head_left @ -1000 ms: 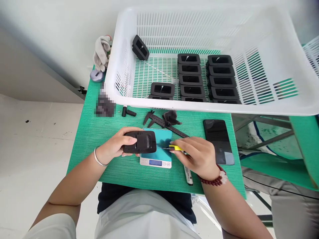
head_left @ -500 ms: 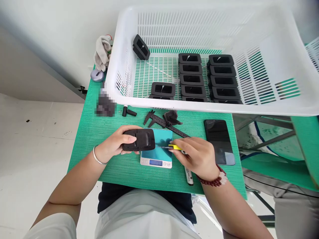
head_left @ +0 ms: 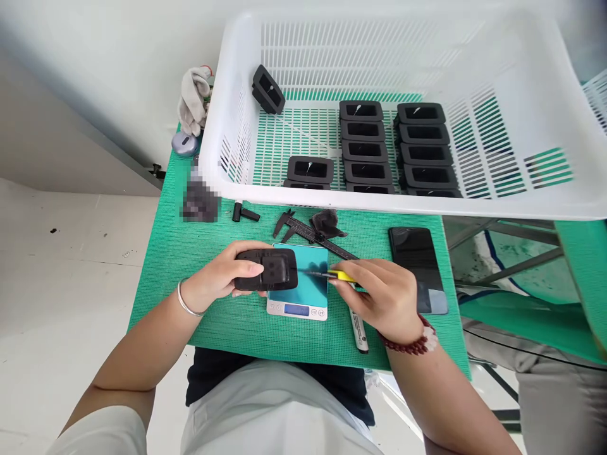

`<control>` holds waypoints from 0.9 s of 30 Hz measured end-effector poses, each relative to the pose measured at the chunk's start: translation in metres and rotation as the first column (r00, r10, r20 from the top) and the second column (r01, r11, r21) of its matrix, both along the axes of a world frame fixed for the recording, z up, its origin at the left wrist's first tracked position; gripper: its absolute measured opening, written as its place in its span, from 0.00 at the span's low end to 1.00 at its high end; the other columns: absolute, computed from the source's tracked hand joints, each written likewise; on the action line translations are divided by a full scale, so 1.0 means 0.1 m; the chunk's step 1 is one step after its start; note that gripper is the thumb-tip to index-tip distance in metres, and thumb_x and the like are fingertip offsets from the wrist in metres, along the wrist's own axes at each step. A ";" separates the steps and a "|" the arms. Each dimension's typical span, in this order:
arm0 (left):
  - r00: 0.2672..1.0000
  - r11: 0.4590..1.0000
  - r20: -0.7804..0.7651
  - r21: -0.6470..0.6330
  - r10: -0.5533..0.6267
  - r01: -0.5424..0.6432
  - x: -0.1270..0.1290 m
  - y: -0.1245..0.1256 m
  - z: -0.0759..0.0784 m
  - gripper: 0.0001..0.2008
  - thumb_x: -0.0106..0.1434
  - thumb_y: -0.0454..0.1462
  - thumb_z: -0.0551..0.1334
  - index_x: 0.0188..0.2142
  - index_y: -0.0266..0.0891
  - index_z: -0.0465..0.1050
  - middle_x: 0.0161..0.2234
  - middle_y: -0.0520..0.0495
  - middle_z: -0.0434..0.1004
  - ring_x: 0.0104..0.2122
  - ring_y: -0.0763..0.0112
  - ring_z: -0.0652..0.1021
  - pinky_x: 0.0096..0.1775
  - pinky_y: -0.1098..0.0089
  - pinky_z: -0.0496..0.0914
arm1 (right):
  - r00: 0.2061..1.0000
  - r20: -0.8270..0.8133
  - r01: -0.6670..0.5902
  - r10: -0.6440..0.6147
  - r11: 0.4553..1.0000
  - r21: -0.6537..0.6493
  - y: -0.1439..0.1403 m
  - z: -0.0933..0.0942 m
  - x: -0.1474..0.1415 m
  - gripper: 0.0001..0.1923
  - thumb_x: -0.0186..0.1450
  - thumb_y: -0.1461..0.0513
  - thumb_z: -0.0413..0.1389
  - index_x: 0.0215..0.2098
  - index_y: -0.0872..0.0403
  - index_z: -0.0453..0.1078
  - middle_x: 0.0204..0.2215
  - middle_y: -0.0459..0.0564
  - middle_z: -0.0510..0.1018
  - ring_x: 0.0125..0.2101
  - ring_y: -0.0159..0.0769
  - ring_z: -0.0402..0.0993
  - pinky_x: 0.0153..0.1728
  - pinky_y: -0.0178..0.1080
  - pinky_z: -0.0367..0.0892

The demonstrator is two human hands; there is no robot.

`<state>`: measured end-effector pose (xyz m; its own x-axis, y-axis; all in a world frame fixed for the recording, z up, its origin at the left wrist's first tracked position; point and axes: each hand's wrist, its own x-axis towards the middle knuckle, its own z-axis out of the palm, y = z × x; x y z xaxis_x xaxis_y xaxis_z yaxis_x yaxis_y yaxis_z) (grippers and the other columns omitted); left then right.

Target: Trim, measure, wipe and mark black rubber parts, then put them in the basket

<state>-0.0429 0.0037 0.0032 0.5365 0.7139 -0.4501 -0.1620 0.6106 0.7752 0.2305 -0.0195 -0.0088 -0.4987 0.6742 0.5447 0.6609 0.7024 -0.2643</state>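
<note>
My left hand (head_left: 224,272) grips a black plastic part (head_left: 277,270) by its left end, thumb on top beside the raised block. The part is held over the left side of a small digital scale (head_left: 318,294) with a shiny blue plate. My right hand (head_left: 389,297) is closed around a yellow utility knife (head_left: 343,276). Its thin blade points left above the plate, apart from the part. Near my right hand lie a white marker (head_left: 359,332) and a dark caliper (head_left: 303,229), its right end hidden by that hand.
Behind stands a white slotted basket (head_left: 379,205) with several black parts (head_left: 364,151) in rows and one tilted part (head_left: 269,90). A phone (head_left: 417,265), dark cloth (head_left: 327,222), small black piece (head_left: 244,212), purple-grey round case (head_left: 184,144) and gloves (head_left: 192,104) lie on the green table (head_left: 171,265).
My right hand and the knife have moved slightly right, widening the gap to the part. My left hand has shifted the part a little right and turned it slightly.
</note>
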 end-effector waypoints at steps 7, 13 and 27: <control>0.986 0.991 0.092 0.001 -0.136 0.137 -0.03 -0.01 0.01 0.25 0.49 0.49 0.71 0.38 0.39 0.66 0.25 0.48 0.79 0.19 0.68 0.79 0.14 0.81 0.63 | 0.999 0.023 0.049 -0.048 0.999 -0.009 0.01 -0.01 0.01 0.02 0.65 0.64 0.59 0.36 0.55 0.71 0.24 0.46 0.80 0.21 0.30 0.73 0.22 0.34 0.62; 0.996 1.000 0.094 0.028 0.000 -0.003 -0.01 0.02 -0.05 0.26 0.48 0.51 0.72 0.36 0.37 0.69 0.27 0.52 0.75 0.15 0.82 0.70 0.13 0.82 0.55 | 0.991 -0.096 -0.103 0.097 0.993 -0.062 0.01 -0.02 0.03 0.05 0.69 0.61 0.55 0.39 0.55 0.70 0.25 0.47 0.80 0.23 0.31 0.75 0.25 0.34 0.65; 0.990 0.985 0.026 0.101 0.135 -0.137 0.02 0.03 -0.09 0.27 0.49 0.54 0.72 0.34 0.36 0.69 0.24 0.53 0.73 0.19 0.78 0.72 0.19 0.79 0.65 | 0.997 -0.070 -0.040 0.034 0.995 -0.091 0.01 -0.03 -0.02 0.05 0.69 0.61 0.56 0.37 0.55 0.69 0.24 0.47 0.80 0.22 0.30 0.74 0.22 0.33 0.63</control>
